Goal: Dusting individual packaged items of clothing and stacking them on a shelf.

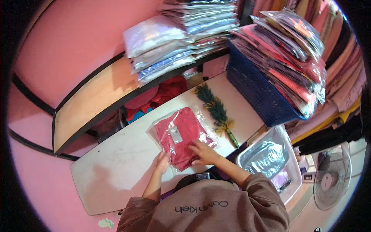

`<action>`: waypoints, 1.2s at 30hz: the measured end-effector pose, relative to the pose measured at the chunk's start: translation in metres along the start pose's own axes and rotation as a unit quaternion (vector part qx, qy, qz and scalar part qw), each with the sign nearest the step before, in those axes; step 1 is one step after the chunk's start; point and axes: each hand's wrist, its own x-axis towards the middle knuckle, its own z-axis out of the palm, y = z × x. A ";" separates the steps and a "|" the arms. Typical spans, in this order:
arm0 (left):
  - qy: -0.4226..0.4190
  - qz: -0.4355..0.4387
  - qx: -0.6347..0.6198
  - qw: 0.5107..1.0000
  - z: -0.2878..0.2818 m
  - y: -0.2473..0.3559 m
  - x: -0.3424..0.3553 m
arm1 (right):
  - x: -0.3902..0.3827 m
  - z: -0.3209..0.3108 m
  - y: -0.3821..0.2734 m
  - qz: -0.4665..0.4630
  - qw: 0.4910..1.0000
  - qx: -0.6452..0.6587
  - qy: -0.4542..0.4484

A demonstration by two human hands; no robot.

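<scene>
Closest to you is your own brown shirt [247,208], with both forearms reaching forward from its sleeves. Your left hand [164,161] touches the near left edge of a clear bag [208,131]; you can't tell from here whether its fingers are pinched together on the plastic. Your right hand [205,153] lies on the bag's near right part, fingers spread apart, gripping nothing. Inside the bag is a folded red garment [189,125] with a pale tag [176,134] on it, flat on the white table [116,154] in front of you. To your right stands a white bin [295,174] with shiny clear plastic [266,154] in it. Just beyond the bag, a green and yellow duster [214,106] lies on the table. Farther off are a blue basket [251,85] heaped with bagged clothes [284,58], and a shelf [92,100] bearing stacked packets [162,46].
</scene>
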 end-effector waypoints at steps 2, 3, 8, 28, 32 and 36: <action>0.010 0.091 0.049 0.995 -0.015 -0.023 0.011 | -0.006 0.004 0.019 0.052 0.995 -0.083 -0.003; 0.009 0.174 0.107 0.979 -0.022 -0.034 0.014 | -0.012 0.012 0.032 0.042 0.989 -0.143 -0.010; 0.079 0.181 0.066 0.978 -0.002 -0.036 0.010 | -0.021 0.025 0.046 0.130 0.985 -0.090 0.073; 0.367 0.264 0.656 0.605 0.053 0.051 0.071 | 0.127 -0.003 0.082 0.171 0.947 -0.119 0.245; 0.403 0.430 0.355 0.725 0.040 0.067 0.088 | 0.136 -0.006 0.124 0.187 0.971 -0.035 0.147; 0.254 0.281 0.160 0.912 0.025 0.084 0.091 | 0.145 -0.028 0.163 0.262 0.904 0.338 -0.020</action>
